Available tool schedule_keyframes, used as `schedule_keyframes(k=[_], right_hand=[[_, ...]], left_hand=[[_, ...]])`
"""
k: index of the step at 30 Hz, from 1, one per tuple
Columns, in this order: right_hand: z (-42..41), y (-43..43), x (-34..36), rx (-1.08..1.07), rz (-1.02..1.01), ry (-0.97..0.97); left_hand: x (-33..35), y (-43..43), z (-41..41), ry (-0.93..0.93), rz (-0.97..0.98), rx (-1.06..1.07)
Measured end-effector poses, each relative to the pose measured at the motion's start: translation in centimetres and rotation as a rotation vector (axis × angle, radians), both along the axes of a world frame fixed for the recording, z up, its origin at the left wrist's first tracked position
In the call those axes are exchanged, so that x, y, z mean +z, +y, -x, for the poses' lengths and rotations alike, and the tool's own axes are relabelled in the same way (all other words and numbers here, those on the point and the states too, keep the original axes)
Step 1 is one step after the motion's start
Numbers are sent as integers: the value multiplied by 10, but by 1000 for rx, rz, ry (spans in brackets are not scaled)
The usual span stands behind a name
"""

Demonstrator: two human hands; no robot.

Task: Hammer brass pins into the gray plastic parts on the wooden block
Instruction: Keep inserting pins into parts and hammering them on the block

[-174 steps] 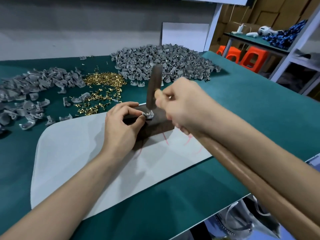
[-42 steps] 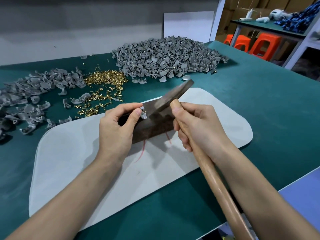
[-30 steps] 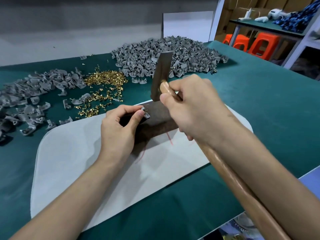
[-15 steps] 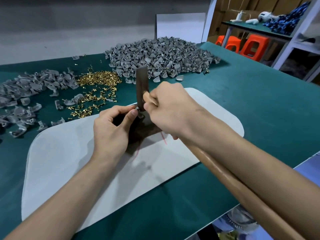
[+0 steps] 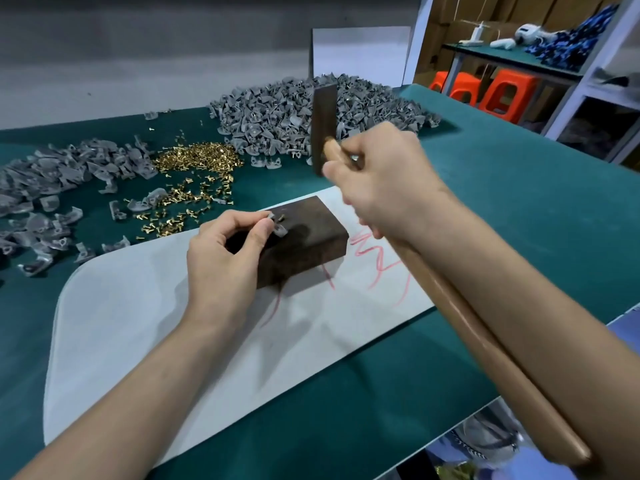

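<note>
A dark wooden block (image 5: 308, 237) lies on a pale mat (image 5: 145, 323). On the block's top left corner sits a small gray plastic part (image 5: 279, 229) with a brass pin (image 5: 281, 218) standing in it. My left hand (image 5: 225, 258) pinches the part between thumb and forefinger. My right hand (image 5: 377, 181) grips the wooden handle of a hammer (image 5: 323, 129) close to its dark head, which is raised well above and behind the block. The long handle runs back under my right forearm.
A big heap of gray parts (image 5: 311, 112) lies at the back, another spread (image 5: 59, 181) at the left, and loose brass pins (image 5: 194, 174) between them on the green table (image 5: 519, 216). Red scribbles mark the mat right of the block. Shelves and orange stools stand at far right.
The hammer head was down at the part half a second ago; it is now lifted up and to the right, clear of the block. My left hand still pinches the part.
</note>
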State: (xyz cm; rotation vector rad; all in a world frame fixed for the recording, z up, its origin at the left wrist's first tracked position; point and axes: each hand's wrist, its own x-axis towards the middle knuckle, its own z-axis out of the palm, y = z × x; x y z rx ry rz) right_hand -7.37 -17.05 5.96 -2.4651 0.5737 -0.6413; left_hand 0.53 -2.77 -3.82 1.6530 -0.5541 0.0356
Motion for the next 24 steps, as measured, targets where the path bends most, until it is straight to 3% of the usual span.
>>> schedule_keyframes(k=[6, 14, 18, 21, 24], right_hand=[[-7, -41, -39, -210, 121, 229], [-20, -43, -54, -131, 266, 403], [-35, -19, -22, 150, 266, 148], [-50, 10, -22, 370, 334, 230], [-59, 20, -33, 383, 376, 278]], left_hand=[[-3, 0, 1, 42, 7, -4], [-1, -1, -3, 115, 200, 111], [0, -1, -4, 150, 310, 179], [2, 0, -5, 117, 325, 214], [3, 0, -4, 113, 306, 222]])
